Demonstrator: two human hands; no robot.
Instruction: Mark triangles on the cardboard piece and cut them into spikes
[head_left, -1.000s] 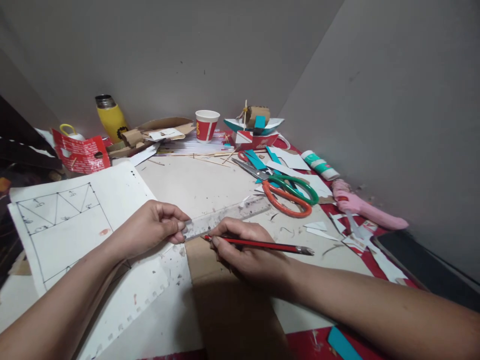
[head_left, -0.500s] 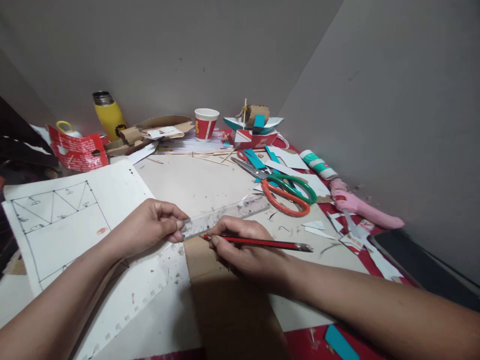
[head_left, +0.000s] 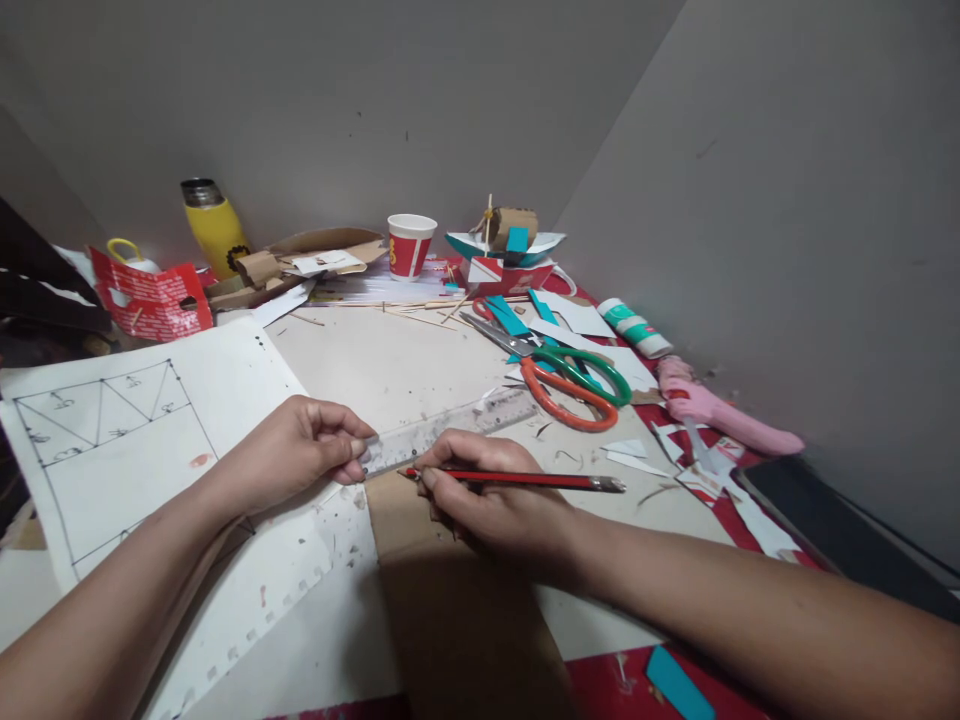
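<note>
My left hand [head_left: 319,440] pinches the near end of a clear ruler [head_left: 450,420] between thumb and fingers. The ruler lies slantwise along the top edge of a brown cardboard piece [head_left: 457,610]. In my right hand [head_left: 487,480] is a red and black pencil [head_left: 525,479], held in a writing grip. Its tip is at the cardboard's upper edge, beside the ruler. Under my left forearm lies a white sheet [head_left: 225,370] with ruled triangles and handwritten marks, its lower edge torn from a spiral binding.
Large scissors [head_left: 574,385] with orange and green handles lie beyond the ruler among paper scraps. A paper cup [head_left: 410,250], a yellow bottle [head_left: 214,230] and a small model boat [head_left: 510,245] stand at the back. A pink glue gun [head_left: 705,410] lies at right.
The view has shifted very slightly. Both hands, the ruler and the cardboard keep nearly the same places; the pencil's back end has tipped up a little.
</note>
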